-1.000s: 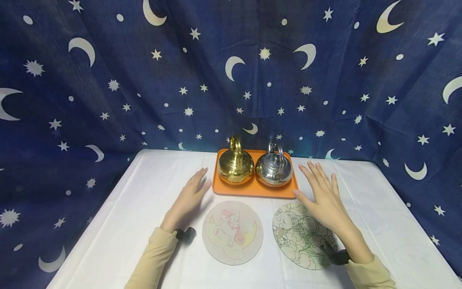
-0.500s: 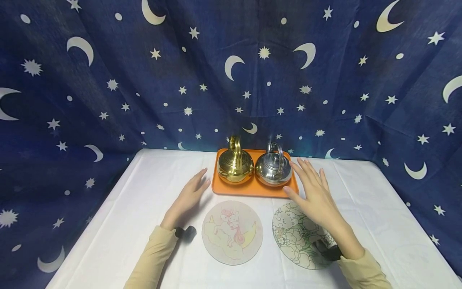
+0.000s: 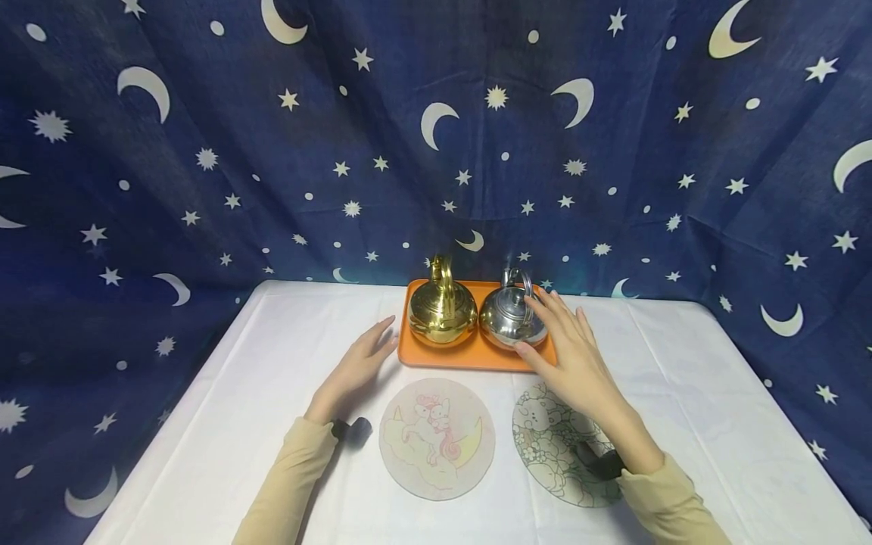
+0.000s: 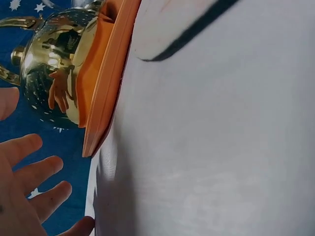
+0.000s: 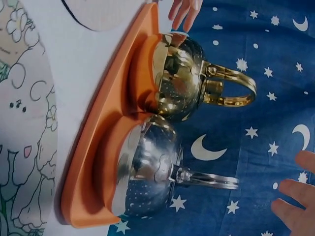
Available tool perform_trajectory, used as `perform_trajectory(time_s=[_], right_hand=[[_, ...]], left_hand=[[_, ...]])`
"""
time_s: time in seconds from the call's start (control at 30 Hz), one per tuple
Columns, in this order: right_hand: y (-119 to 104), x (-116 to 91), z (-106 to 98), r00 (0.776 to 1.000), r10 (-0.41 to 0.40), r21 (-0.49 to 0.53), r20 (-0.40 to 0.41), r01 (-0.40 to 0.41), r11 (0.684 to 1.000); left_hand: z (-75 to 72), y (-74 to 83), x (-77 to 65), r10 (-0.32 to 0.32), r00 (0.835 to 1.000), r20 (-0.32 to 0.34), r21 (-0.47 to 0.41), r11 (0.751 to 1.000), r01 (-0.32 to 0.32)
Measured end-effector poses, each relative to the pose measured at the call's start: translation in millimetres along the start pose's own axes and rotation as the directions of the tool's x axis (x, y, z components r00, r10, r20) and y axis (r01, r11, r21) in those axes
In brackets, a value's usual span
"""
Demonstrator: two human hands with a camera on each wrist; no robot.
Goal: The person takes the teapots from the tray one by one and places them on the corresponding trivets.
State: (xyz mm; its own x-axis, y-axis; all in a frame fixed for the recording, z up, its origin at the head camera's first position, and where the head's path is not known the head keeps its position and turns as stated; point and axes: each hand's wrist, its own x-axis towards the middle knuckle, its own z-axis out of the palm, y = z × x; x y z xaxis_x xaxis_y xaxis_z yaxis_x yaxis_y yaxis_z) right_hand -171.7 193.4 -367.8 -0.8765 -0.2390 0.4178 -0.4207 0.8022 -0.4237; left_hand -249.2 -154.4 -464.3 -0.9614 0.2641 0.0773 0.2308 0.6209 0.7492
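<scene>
An orange tray [image 3: 470, 356] at the back of the table carries a gold kettle [image 3: 443, 310] on the left and a silver kettle [image 3: 504, 322] on the right, both with upright handles. My right hand [image 3: 567, 347] is spread with straight fingers at the silver kettle's right side; I cannot tell whether it touches. In the right wrist view its fingertips [image 5: 295, 206] hang past the silver kettle [image 5: 147, 172]. My left hand [image 3: 357, 363] lies flat on the cloth just left of the tray, holding nothing. The left wrist view has the gold kettle [image 4: 54, 73] and the tray's edge [image 4: 106, 98].
Two round picture mats lie in front of the tray: a pink unicorn mat [image 3: 436, 439] and a green-lined animal mat [image 3: 548, 446], partly under my right forearm. A white cloth [image 3: 225, 424] covers the table. A dark blue star-and-moon curtain [image 3: 436, 136] hangs behind.
My right hand has moved left and forward, from beside the tray's right corner up to the silver kettle. The left hand has stayed where it was.
</scene>
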Motion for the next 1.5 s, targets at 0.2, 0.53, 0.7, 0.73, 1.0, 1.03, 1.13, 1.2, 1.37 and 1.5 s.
perform_trajectory(time_s=[0.2, 0.53, 0.7, 0.73, 1.0, 1.03, 1.13, 1.2, 1.37, 1.5], right_hand=[[-5, 6, 4, 1.0, -0.002, 0.022, -0.005, 0.002, 1.0], [-10, 17, 13, 1.0, 0.002, 0.074, 0.025, -0.004, 0.997], [-12, 23, 19, 1.0, 0.003, 0.101, 0.025, -0.006, 0.995], [-12, 24, 21, 1.0, 0.004, 0.105, 0.027, -0.007, 0.994], [-18, 33, 28, 0.997, 0.05, 0.119, 0.062, -0.057, 0.991], [-18, 34, 28, 0.996, 0.054, 0.123, 0.066, -0.062, 0.991], [-22, 37, 30, 0.996, 0.054, 0.144, 0.071, -0.063, 0.988], [-23, 40, 31, 0.997, 0.047, 0.16, 0.066, -0.057, 0.985], [-26, 46, 34, 0.997, 0.038, 0.178, 0.072, -0.051, 0.983], [-28, 50, 38, 0.994, 0.051, 0.195, 0.093, -0.069, 0.978]], left_hand=[[0.2, -4.2, 2.6, 0.019, 0.999, 0.026, -0.012, 1.0, -0.019], [7.1, -12.0, 7.0, 0.094, 0.995, 0.029, 0.018, 0.995, -0.094], [8.1, -12.9, 9.2, 0.075, 0.995, 0.061, 0.026, 0.997, -0.077], [8.4, -13.3, 9.7, 0.077, 0.995, 0.061, 0.031, 0.996, -0.079], [14.1, -16.6, 11.1, 0.097, 0.994, 0.053, 0.098, 0.99, -0.102], [14.5, -16.4, 11.1, 0.09, 0.994, 0.056, 0.099, 0.99, -0.095], [15.6, -15.9, 11.0, 0.064, 0.996, 0.068, 0.091, 0.993, -0.07], [16.4, -15.6, 11.2, 0.063, 0.995, 0.071, 0.09, 0.994, -0.07], [18.4, -14.6, 11.3, 0.094, 0.994, 0.062, 0.082, 0.992, -0.099], [19.7, -14.7, 11.1, 0.102, 0.994, 0.049, 0.083, 0.991, -0.106]])
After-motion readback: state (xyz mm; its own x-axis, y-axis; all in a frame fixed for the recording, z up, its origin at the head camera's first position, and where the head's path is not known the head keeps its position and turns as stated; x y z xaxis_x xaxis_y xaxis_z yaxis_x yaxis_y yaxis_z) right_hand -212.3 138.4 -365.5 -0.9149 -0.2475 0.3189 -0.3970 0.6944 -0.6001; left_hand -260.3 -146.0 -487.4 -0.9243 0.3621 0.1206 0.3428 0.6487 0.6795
